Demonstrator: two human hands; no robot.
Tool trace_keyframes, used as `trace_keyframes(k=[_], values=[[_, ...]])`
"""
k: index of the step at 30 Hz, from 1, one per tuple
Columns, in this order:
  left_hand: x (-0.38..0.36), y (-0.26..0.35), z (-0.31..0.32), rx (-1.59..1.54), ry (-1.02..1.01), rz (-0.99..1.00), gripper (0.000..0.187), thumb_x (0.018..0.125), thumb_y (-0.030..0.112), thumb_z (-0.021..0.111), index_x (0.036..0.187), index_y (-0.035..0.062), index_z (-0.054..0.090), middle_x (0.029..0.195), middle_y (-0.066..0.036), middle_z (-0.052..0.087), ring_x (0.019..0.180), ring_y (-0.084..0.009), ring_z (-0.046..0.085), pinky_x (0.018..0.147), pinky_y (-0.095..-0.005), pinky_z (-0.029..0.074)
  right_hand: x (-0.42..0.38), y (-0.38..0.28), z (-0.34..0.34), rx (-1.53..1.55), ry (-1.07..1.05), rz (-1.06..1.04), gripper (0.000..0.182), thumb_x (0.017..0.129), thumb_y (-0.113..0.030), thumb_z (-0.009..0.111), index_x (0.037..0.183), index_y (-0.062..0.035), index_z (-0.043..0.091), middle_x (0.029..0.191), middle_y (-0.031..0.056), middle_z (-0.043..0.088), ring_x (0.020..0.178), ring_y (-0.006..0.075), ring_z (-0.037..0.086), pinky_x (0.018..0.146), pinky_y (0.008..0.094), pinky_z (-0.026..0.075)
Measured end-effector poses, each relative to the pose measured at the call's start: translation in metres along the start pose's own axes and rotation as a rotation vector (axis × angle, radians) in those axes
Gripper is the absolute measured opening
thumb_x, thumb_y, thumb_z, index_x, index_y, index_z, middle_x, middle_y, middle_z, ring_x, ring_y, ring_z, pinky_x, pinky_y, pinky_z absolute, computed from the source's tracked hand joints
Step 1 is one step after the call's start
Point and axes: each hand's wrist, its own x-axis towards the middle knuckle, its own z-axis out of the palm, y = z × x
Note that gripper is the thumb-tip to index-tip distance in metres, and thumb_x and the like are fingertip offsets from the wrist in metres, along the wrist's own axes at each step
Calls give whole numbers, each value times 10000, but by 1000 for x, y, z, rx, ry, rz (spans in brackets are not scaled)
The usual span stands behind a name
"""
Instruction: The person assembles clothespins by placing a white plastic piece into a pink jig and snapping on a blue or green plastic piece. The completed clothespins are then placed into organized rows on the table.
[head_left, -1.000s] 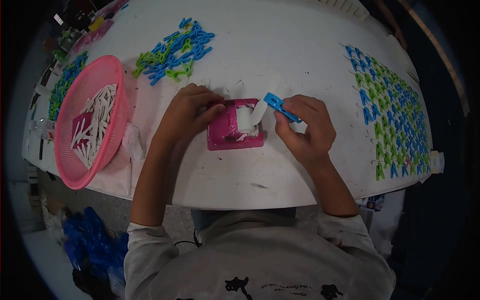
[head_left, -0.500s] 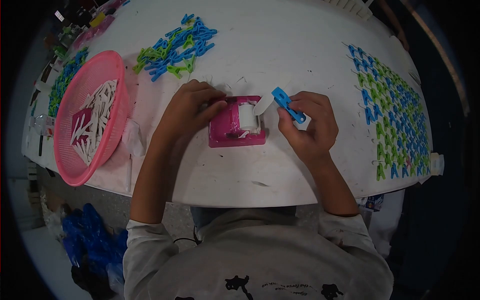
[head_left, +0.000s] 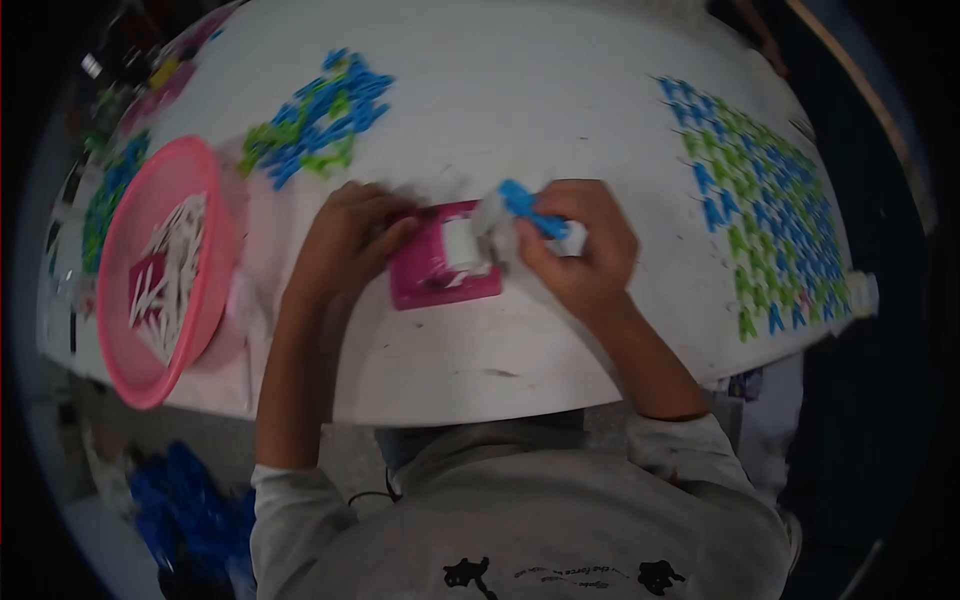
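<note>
A pink tape dispenser (head_left: 460, 292) with a white roll (head_left: 461, 244) sits on the table in front of me. My left hand (head_left: 352, 235) grips its upper left edge, fingers and thumb over the rim. My right hand (head_left: 588, 245) pinches a blue plastic clothespin (head_left: 530, 210) between thumb and fingers, just right of the roll. A translucent white strip (head_left: 488, 214) stands between the roll and the clothespin's far end. Something white (head_left: 574, 239) shows at the clothespin's near end, by my fingertips. Motion blur smears this area.
A pink basket (head_left: 222, 290) of white sticks stands at left. Behind it lie blue and green clothespins (head_left: 112, 200), with another pile (head_left: 325, 115) at the back. Rows of blue and green clothespins (head_left: 765, 205) cover the right side. A person's arm (head_left: 768, 45) shows at far right.
My right hand has turned the blue clothespin flatter, and white now shows at its near end. The view has shifted, so the dispenser and both hands appear further left.
</note>
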Motion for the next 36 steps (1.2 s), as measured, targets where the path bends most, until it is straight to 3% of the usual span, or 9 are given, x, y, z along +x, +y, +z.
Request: trace_keyframes(k=[2,4,10,14,19,26,28,36], values=[[2,-1,3,13,-15,33,225,849,176,701,1005,16,724,894,-145,680,870,-321,610,801,-386,471,1,-4,1,58,13,47,314,701,33,818,953,-38,644,904,109,659,784,198,649,664,296,544],[3,1,4,7,5,33,210,844,140,704,1005,6,715,909,-149,682,876,-316,613,816,-381,474,-3,3,6,68,37,68,307,690,12,836,929,-45,651,888,89,662,778,209,642,640,304,536],[-1,1,8,-75,12,-26,183,857,78,694,1024,2,701,940,-137,684,872,-289,615,811,-355,486,7,-19,-33,-162,-24,159,260,689,14,820,882,-64,664,870,49,670,776,220,615,663,319,508],[-3,-1,8,-82,1,-56,180,870,71,686,1036,0,695,950,-142,675,868,-280,610,800,-346,488,-37,-30,-71,-307,23,225,250,702,1,816,901,-60,677,881,50,674,783,220,615,689,319,504],[-2,2,7,-87,-16,-60,194,879,85,678,1049,-7,689,958,-150,667,874,-278,606,791,-343,490,-95,-25,-121,-610,74,734,221,759,-31,791,949,-39,678,864,68,668,781,198,606,691,314,501],[-2,3,8,-62,-8,-54,200,888,93,665,1057,-12,688,975,-155,668,888,-284,609,798,-348,496,-113,-5,-165,-736,171,913,207,802,-99,786,961,-30,671,844,65,666,733,157,595,667,285,498],[-2,4,7,-50,-8,-53,199,888,93,664,1056,-12,690,975,-155,668,887,-283,610,797,-347,497,-112,-4,-169,-666,149,1042,227,820,-119,773,979,-24,641,914,122,676,770,234,654,730,348,533],[-2,2,8,-46,-10,-68,194,894,97,662,1051,-11,694,971,-156,668,874,-276,616,783,-342,501,-112,-7,-168,-655,149,1048,280,812,-141,788,1011,-13,638,898,141,691,761,237,685,705,342,544]])
